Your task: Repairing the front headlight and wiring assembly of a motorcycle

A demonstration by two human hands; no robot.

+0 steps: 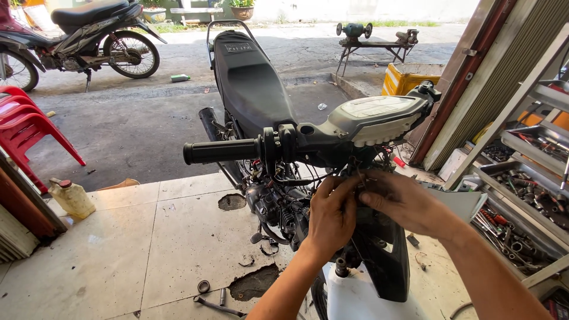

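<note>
A black motorcycle (252,89) with its front panels off stands in front of me, seat pointing away. Its handlebar has a black left grip (219,152) and a grey instrument housing (379,115). Below the housing hangs a bundle of loose wires (361,169). My left hand (330,216) and my right hand (400,201) meet at this bundle, fingers pinched on the wires. What exactly sits between the fingertips is hidden. The exposed engine (278,207) lies just left of my left hand.
A metal tool rack (527,195) with trays of spanners and sockets stands at the right. Red plastic chairs (26,127) and a yellowish jug (71,198) are at the left. Small parts (204,287) lie on the broken tiled floor. Another motorcycle (77,35) is parked far left.
</note>
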